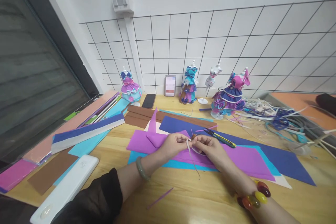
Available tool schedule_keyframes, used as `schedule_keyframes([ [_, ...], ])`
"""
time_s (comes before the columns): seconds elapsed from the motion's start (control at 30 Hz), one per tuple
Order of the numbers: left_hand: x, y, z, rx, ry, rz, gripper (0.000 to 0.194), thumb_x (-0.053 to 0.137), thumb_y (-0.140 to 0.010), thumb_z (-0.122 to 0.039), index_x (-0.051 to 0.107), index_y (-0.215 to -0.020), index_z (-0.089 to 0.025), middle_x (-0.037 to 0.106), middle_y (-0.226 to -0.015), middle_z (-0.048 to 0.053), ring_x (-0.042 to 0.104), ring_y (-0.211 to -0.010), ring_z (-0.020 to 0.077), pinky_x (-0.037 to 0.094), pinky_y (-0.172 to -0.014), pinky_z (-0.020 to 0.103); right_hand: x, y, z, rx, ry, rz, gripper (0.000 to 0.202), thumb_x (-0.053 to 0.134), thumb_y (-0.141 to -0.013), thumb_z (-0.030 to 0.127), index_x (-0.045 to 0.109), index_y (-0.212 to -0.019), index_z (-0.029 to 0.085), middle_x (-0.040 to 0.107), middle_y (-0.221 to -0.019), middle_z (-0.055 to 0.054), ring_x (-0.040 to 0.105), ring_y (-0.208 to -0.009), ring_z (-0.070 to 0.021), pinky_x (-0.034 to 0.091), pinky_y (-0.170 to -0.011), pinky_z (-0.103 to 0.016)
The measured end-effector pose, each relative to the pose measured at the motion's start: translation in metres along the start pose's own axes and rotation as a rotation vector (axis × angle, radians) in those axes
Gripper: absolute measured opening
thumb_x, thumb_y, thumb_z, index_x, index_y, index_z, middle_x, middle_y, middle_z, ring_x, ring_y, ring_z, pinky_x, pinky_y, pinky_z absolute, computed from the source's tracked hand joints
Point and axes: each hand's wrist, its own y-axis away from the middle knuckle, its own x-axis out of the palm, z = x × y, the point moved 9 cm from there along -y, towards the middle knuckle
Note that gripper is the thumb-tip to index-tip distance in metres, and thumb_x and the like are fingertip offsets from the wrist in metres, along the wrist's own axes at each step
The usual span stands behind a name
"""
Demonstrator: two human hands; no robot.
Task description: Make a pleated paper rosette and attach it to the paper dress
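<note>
Both hands meet above layered purple paper [244, 159] in the middle of the table. The fingers of my left hand [174, 145] are pinched on a thin white strip [191, 154], whose end hangs down toward the table. Touching it from the other side, my right hand [210, 147] is closed on a small brown piece [193, 136], partly hidden by the fingertips. A curved part of a pale strip shows below the right fingers. Just beyond the right hand lies a black and yellow cutter [222, 138] on blue paper [283, 157].
Small mannequins in paper dresses [189, 85] stand along the back, near a dark phone [148, 101]. Colored sheets and a long white tool [70, 185] lie at left. Tangled strips [278, 115] fill the right. A purple scrap [160, 198] lies in front.
</note>
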Motion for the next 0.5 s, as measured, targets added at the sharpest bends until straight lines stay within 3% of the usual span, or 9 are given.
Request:
schedule_keyframes([
  [0.5, -0.0014, -0.0002, 0.0079, -0.156, 0.107, 0.011, 0.039, 0.078, -0.042, -0.031, 0.061, -0.069, -0.009, 0.064, -0.064, 0.005, 0.059, -0.064, 0.0135, 0.043, -0.069, 0.027, 0.0046, 0.0014, 0.0050, 0.010, -0.053, -0.010, 0.036, 0.068, -0.057, 0.049, 0.056, -0.060, 0.015, 0.049, -0.049, 0.004, 0.032, -0.042, -0.0054, 0.021, -0.043, -0.022],
])
